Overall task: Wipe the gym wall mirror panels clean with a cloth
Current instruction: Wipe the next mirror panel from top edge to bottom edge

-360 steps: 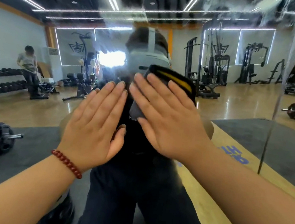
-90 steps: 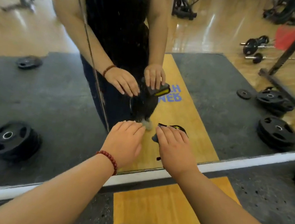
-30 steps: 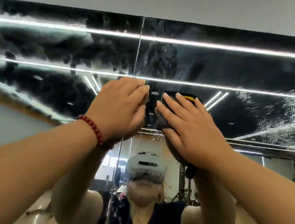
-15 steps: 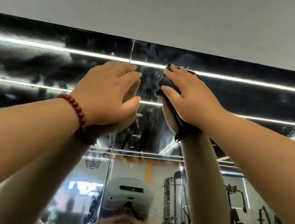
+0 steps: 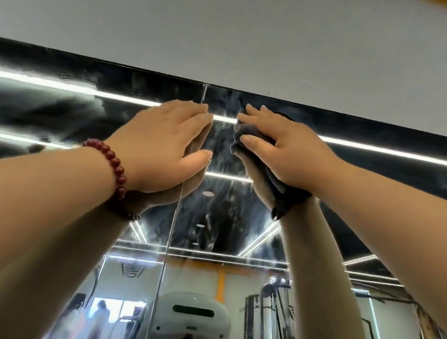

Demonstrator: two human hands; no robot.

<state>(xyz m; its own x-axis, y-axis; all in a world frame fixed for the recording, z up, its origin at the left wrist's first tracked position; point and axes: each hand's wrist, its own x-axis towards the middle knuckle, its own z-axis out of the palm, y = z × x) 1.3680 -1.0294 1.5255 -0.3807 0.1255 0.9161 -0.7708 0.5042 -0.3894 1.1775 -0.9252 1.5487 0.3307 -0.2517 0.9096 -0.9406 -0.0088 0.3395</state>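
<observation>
The wall mirror (image 5: 52,110) fills the lower part of the view, with a vertical seam (image 5: 173,219) between two panels. My right hand (image 5: 285,152) presses a dark grey cloth (image 5: 243,132) flat against the right panel close to the mirror's top edge; its fingers lie straight over the cloth. My left hand (image 5: 162,143), with a red bead bracelet on the wrist, rests flat on the glass over the seam, fingers straight. Smears streak the glass between and below the hands.
A plain grey wall (image 5: 236,27) runs above the mirror's top edge. The glass reflects ceiling light strips, gym machines at the lower right, my headset at the bottom, and a distant person at the lower left.
Both hands slid up the glass from mid-height to just under the mirror's top edge, the cloth moving with the right hand. The view tilted further up.
</observation>
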